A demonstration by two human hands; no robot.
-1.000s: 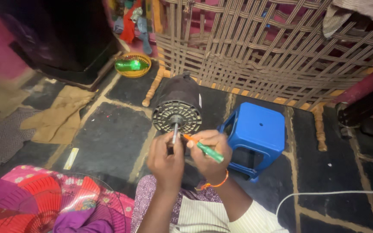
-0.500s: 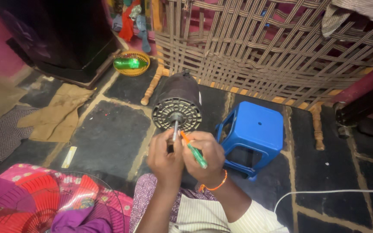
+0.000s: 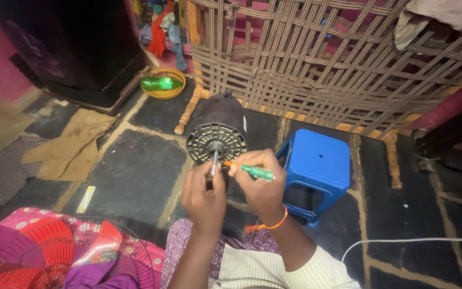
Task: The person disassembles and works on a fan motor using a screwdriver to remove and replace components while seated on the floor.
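1. Head view, the work: a dark electric motor lies on its side on the stone floor, its vented end cap and metal shaft turned toward the person.
2. Head view, left hand: the left hand is closed around the free end of the shaft, fingers pressed together on it; it seems to keep the shaft from turning.
3. Head view, right hand: the right hand pinches a green-handled screwdriver between thumb and fingers. Its orange neck points left, toward the base of the shaft. The tip itself is hidden behind the fingers.
4. Step in hand, as I judge it: working on some fastening near the shaft, probably a screw or clip on the end cap.
5. The next move calls for a firm seat of the tip and a steady shaft, since a slip could reach the left fingers.
6. Around: a blue plastic stool stands just right of the hands, and a woven cot frame rises behind the motor.
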